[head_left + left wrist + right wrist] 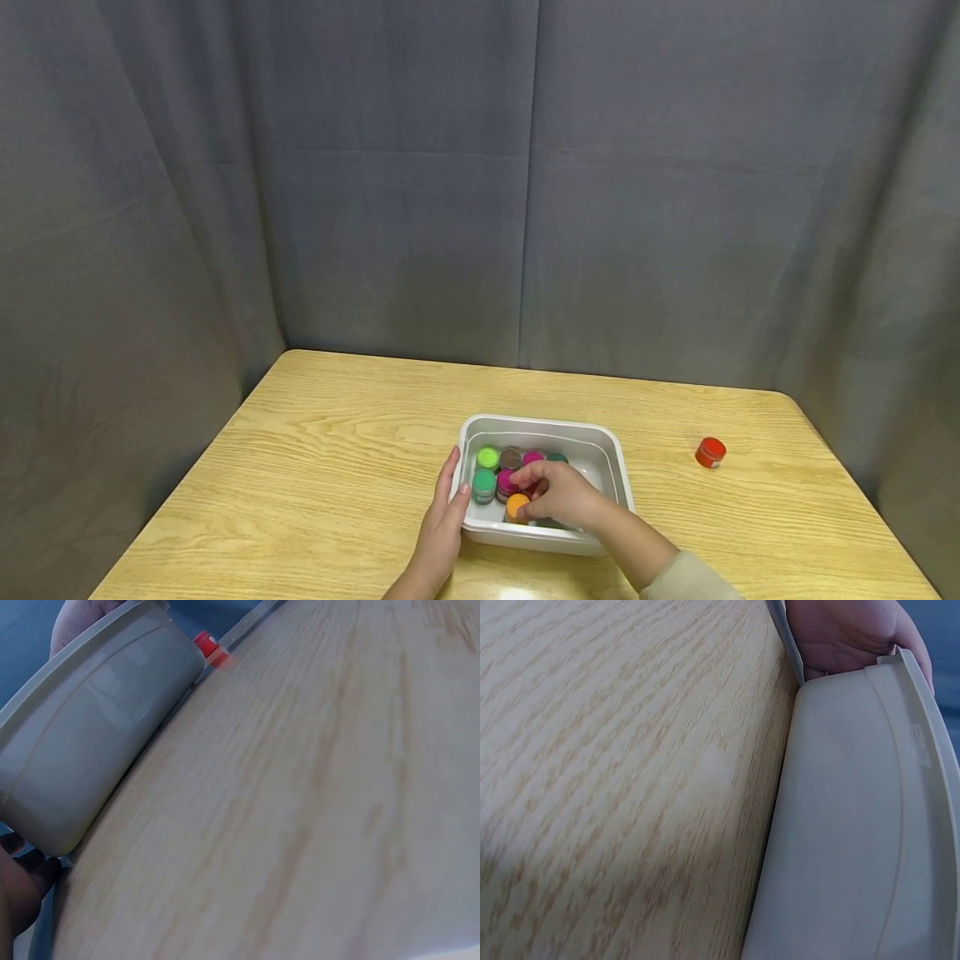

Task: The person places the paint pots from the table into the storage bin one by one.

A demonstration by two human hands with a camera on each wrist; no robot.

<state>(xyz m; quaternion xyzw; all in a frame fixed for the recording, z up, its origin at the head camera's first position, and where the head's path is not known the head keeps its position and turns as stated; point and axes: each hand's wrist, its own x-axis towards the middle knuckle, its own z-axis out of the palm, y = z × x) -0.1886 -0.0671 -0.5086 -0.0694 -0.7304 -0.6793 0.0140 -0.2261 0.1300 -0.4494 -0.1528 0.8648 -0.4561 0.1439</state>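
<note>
A white plastic tub holds several small jars with coloured lids. My left hand grips its left side, thumb over the rim and fingers along the outer wall. Inside the tub, my right hand pinches an orange-lidded jar near the front wall. Beside it stand a magenta-lidded jar and a teal-green jar. Behind are a lime-green jar, a brown jar, another magenta jar and a dark green jar. The right hand partly hides the jars beneath it.
A red jar stands alone on the wooden table, to the right of the tub. Grey curtains hang behind the table and at both sides.
</note>
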